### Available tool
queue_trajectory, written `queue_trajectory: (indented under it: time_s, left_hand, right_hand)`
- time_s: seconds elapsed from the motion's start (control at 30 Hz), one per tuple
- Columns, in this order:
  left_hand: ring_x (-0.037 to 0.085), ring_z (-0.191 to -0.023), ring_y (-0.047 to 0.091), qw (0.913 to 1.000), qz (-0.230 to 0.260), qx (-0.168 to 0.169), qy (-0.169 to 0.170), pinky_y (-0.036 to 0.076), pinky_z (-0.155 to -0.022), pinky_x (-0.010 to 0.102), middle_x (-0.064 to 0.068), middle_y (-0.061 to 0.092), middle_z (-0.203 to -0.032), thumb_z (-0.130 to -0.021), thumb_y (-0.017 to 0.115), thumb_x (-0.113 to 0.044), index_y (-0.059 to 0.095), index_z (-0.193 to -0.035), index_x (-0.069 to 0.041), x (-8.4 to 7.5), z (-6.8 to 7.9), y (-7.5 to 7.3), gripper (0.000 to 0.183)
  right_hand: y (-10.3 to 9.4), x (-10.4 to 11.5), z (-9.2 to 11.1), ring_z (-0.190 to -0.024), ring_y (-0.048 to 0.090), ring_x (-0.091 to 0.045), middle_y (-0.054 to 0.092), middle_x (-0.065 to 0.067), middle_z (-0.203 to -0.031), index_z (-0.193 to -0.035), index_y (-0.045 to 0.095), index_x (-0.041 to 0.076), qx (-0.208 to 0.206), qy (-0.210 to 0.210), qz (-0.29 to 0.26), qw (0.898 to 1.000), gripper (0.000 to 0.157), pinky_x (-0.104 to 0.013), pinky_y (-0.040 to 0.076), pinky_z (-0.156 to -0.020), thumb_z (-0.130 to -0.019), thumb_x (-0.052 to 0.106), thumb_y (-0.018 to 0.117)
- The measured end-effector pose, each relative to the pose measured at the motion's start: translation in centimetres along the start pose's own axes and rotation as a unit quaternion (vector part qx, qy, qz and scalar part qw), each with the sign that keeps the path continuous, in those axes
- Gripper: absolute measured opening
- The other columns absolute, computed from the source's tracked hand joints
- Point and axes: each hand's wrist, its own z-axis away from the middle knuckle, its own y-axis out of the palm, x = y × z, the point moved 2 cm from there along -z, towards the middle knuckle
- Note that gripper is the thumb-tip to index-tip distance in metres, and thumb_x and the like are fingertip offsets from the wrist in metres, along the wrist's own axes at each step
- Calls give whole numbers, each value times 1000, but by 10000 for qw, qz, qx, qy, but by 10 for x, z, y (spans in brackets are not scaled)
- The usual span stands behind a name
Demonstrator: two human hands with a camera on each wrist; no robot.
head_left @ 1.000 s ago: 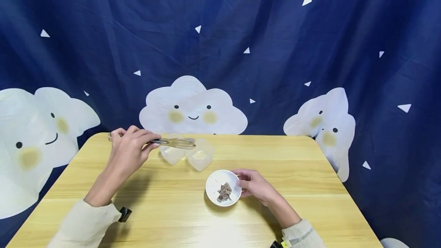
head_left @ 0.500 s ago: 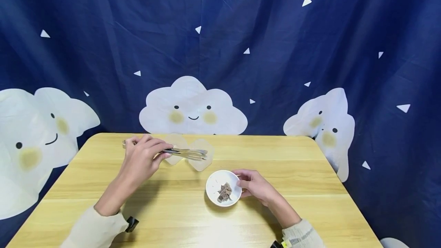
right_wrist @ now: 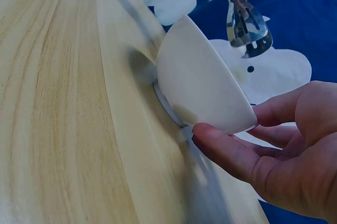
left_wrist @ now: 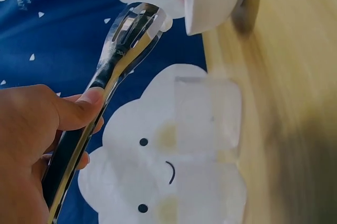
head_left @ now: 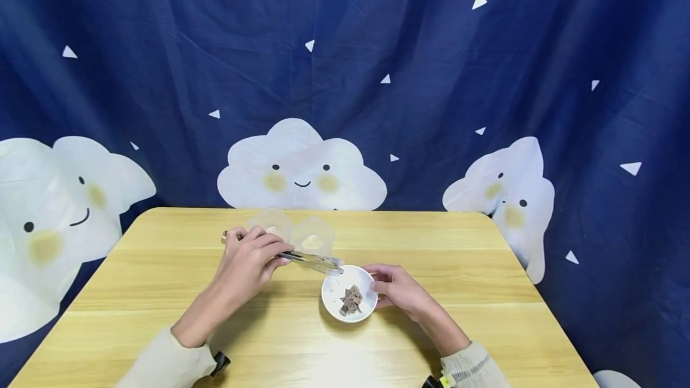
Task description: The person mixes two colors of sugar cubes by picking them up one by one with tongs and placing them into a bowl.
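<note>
In the head view my left hand (head_left: pixel 247 261) grips metal tongs (head_left: pixel 314 261) with dark handles and slotted ends. Its thumb lies along the handle in the left wrist view. The tips are over the back-left rim of a small white bowl (head_left: pixel 330 305), and a tiny pale bit (right_wrist: pixel 245 53) shows at them in the right wrist view. Brown chunks (head_left: pixel 351 300) and whitish flakes lie in the bowl, which stands upright on the table. My right hand (head_left: pixel 403 293) holds the bowl's right side between thumb and fingers.
Two translucent containers (head_left: pixel 312 237) stand side by side near the back edge of the wooden table (head_left: pixel 458 268), behind the left hand. What they contain is hard to make out. A dark blue curtain (head_left: pixel 345 64) with white clouds hangs directly behind the table.
My left hand has carried the tongs to the right and nearer me, from above the translucent containers to the bowl's rim. My right hand and the bowl have stayed in place.
</note>
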Motion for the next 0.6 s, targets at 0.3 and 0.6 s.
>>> queue_trajectory:
  time_s: [0.3,0.6]
  left_hand:
    - [13,-85,60,9999,44,54,100,34,-84,46,-9,80,-94,-77,86,-28,82,-98,-23,-7,4,13,22]
    - [13,-85,60,9998,-24,195,38,35,-84,47,-8,80,-96,-76,86,-30,82,-99,-24,-7,7,18,24]
  right_hand:
    - [0,0,-1,-94,69,-21,63,-24,-117,-145,52,-6,13,-23,40,10000,47,-44,64,-82,-98,2,55]
    - [0,-1,-1,-97,70,-22,64,-25,-122,-145,53,-6,14,-14,-27,10000,47,-45,64,-84,-98,2,55]
